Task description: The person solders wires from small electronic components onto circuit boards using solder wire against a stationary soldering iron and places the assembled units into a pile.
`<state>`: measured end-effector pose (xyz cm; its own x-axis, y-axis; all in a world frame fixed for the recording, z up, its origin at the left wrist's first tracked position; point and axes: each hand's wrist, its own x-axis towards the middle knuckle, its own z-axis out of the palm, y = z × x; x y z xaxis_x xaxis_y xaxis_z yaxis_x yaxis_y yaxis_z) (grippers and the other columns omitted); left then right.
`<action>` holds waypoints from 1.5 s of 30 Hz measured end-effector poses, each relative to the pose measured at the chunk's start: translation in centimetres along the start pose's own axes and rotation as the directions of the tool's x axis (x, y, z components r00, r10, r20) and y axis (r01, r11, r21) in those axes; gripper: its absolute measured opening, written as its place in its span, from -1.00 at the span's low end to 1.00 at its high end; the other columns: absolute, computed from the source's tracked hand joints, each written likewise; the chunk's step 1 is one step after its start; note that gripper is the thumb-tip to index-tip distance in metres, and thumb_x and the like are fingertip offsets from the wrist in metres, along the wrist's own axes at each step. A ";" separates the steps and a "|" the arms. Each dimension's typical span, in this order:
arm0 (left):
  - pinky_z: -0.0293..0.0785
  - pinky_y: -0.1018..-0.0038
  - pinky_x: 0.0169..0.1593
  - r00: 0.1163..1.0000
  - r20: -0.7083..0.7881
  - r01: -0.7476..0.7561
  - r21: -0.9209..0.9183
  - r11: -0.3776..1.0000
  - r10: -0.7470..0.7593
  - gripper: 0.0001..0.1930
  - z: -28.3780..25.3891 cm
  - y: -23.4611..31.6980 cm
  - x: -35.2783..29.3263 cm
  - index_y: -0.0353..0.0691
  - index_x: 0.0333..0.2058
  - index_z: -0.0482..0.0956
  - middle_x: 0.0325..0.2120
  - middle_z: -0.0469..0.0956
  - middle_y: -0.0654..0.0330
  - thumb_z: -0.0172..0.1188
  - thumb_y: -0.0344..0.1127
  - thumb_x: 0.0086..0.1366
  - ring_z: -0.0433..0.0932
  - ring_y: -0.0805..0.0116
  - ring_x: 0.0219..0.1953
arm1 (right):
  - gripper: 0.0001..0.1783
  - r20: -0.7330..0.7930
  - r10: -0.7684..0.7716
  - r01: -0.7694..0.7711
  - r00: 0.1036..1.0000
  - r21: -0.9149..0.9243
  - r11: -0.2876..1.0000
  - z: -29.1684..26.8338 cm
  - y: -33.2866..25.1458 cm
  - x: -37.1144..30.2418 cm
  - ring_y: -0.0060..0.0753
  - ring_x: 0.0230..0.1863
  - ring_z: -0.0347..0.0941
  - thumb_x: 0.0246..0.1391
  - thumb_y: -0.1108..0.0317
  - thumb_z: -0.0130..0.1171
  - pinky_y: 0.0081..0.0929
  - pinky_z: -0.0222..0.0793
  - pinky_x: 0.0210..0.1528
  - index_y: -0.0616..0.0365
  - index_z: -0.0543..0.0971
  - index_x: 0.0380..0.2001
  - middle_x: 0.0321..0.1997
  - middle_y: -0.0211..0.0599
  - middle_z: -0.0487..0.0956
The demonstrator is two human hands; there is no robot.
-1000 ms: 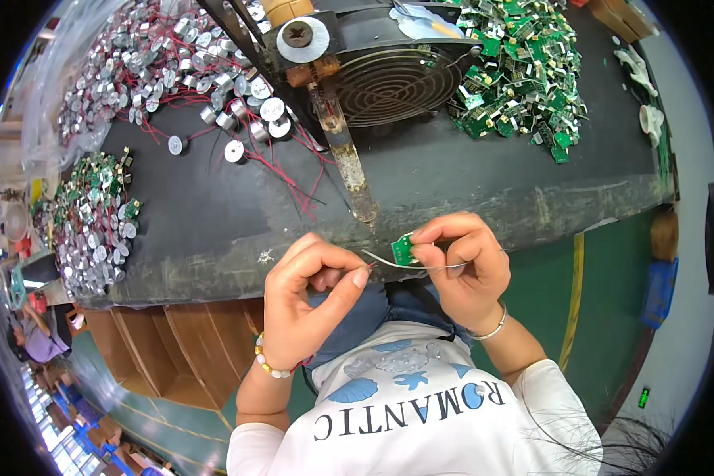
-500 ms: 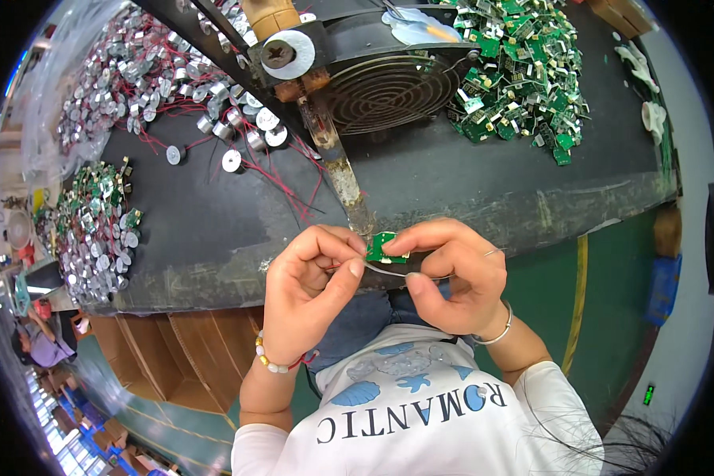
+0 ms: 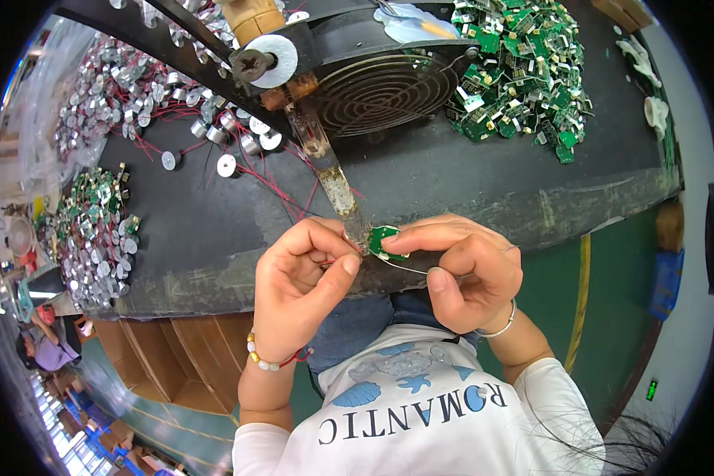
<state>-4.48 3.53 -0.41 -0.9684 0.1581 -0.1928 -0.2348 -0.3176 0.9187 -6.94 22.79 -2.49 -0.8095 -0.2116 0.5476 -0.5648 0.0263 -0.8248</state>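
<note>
My left hand [image 3: 297, 274] is closed in a pinch at the table's front edge, with a bit of thin red wire [image 3: 326, 262] showing at its fingers. What lies between its fingertips is mostly hidden. Opposite it, my right hand [image 3: 476, 274] has its forefinger on a small green circuit board [image 3: 384, 240]. A thin silvery solder wire [image 3: 407, 269] runs from under the right thumb toward the board. The tip of a slanting, rusty soldering iron [image 3: 335, 190] meets the board's left end, close to my left fingertips.
Behind the iron, a clamp with a large screw [image 3: 254, 65] and a round fan grille [image 3: 385, 94] stand on the black table [image 3: 452, 178]. Silver discs with red wires [image 3: 127, 87] heap at far left, green boards [image 3: 523, 71] at far right. Finished-looking pieces [image 3: 99, 238] pile at left.
My right thumb has drawn back to the right, and more solder wire shows. My left hand has shifted slightly left. The board now sits against the iron's tip.
</note>
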 end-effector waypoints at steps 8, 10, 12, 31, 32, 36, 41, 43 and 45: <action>0.34 0.68 -0.29 0.999 0.002 -0.032 0.016 0.999 0.032 -0.93 0.2 0.4 -0.1 -0.41 -0.34 0.46 -0.22 0.43 0.16 0.11 -0.65 0.20 0.41 0.61 -0.34 | -0.73 0.001 -0.040 0.040 0.999 -0.003 0.999 0.2 -0.3 0.4 -0.15 -0.34 0.62 -0.31 0.67 0.14 -0.43 0.54 -0.37 0.15 0.27 -0.69 -0.31 -0.06 0.64; 0.35 0.68 -0.29 1.000 -0.001 -0.022 0.033 0.999 0.022 -0.93 0.2 0.3 -0.3 -0.41 -0.34 0.46 -0.22 0.43 0.16 0.11 -0.65 0.20 0.41 0.61 -0.34 | -0.73 -0.004 -0.039 0.039 0.999 0.003 0.999 0.1 -0.1 0.1 -0.15 -0.35 0.62 -0.30 0.67 0.14 -0.44 0.54 -0.38 0.15 0.26 -0.69 -0.32 -0.06 0.64; 0.35 0.68 -0.27 0.999 0.041 0.024 0.059 0.998 -0.026 -0.94 0.0 0.1 -0.6 -0.41 -0.34 0.47 -0.21 0.44 0.14 0.12 -0.64 0.21 0.40 0.61 -0.33 | -0.73 -0.008 -0.039 0.040 0.999 0.011 0.999 0.0 0.0 -0.3 -0.15 -0.36 0.62 -0.30 0.67 0.13 -0.44 0.54 -0.38 0.15 0.25 -0.69 -0.33 -0.07 0.64; 0.31 0.71 -0.30 0.989 -0.026 -0.141 0.151 0.978 0.146 -0.90 0.5 0.0 -0.2 -0.36 -0.33 0.43 -0.22 0.43 0.18 0.11 -0.66 0.20 0.35 0.64 -0.34 | -0.78 -0.027 -0.088 0.088 0.996 -0.007 0.996 0.8 -0.1 0.3 -0.23 -0.44 0.58 -0.30 0.65 0.15 -0.46 0.50 -0.43 0.17 0.31 -0.65 -0.37 -0.10 0.62; 0.30 0.72 -0.31 0.989 -0.024 -0.143 0.163 0.976 0.149 -0.90 0.6 0.1 -0.3 -0.36 -0.33 0.43 -0.22 0.43 0.18 0.11 -0.66 0.20 0.34 0.65 -0.35 | -0.78 -0.020 -0.086 0.086 0.996 -0.008 0.996 0.8 -0.2 0.3 -0.23 -0.45 0.57 -0.31 0.66 0.15 -0.46 0.50 -0.43 0.18 0.32 -0.65 -0.37 -0.10 0.62; 0.26 0.75 -0.35 0.991 0.013 -0.134 0.222 0.966 0.135 -0.90 0.3 0.0 -0.4 -0.36 -0.34 0.43 -0.24 0.43 0.20 0.12 -0.65 0.20 0.33 0.68 -0.36 | -0.78 -0.012 -0.073 0.073 0.997 0.005 0.997 0.8 0.0 0.1 -0.23 -0.47 0.56 -0.31 0.65 0.14 -0.47 0.48 -0.45 0.18 0.31 -0.66 -0.38 -0.11 0.61; 0.22 0.75 -0.39 0.996 -0.033 -0.078 0.188 0.979 0.085 -0.91 0.4 -0.1 -0.5 -0.35 -0.37 0.43 -0.25 0.44 0.21 0.13 -0.64 0.20 0.31 0.70 -0.40 | -0.78 -0.004 -0.063 0.063 0.998 0.018 0.998 0.8 0.2 -0.3 -0.23 -0.46 0.57 -0.29 0.64 0.13 -0.49 0.47 -0.48 0.16 0.30 -0.67 -0.38 -0.10 0.62; 0.21 0.75 -0.40 0.995 -0.053 -0.070 0.197 0.978 0.082 -0.91 0.4 -0.1 -0.6 -0.34 -0.39 0.44 -0.26 0.45 0.22 0.13 -0.63 0.20 0.30 0.71 -0.42 | -0.80 0.015 -0.066 0.066 0.998 0.011 0.998 0.7 0.3 -0.5 -0.21 -0.43 0.57 -0.26 0.60 0.13 -0.46 0.48 -0.44 0.16 0.30 -0.66 -0.37 -0.10 0.62; 0.20 0.74 -0.45 0.993 -0.024 -0.101 0.349 0.932 0.117 -0.90 -0.2 0.1 -1.0 -0.31 -0.43 0.44 -0.30 0.48 0.24 0.15 -0.62 0.18 0.29 0.72 -0.48 | -0.84 0.071 -0.064 0.066 0.995 -0.026 0.997 0.4 0.2 -0.5 -0.11 -0.29 0.57 -0.04 0.43 0.01 -0.33 0.47 -0.29 0.14 0.27 -0.59 -0.32 -0.05 0.61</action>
<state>-3.55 3.14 -0.20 -0.9909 0.0976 -0.0925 -0.0915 0.0147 0.9957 -6.59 22.54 -2.94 -0.7580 -0.2816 0.5883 -0.6213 0.0372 -0.7827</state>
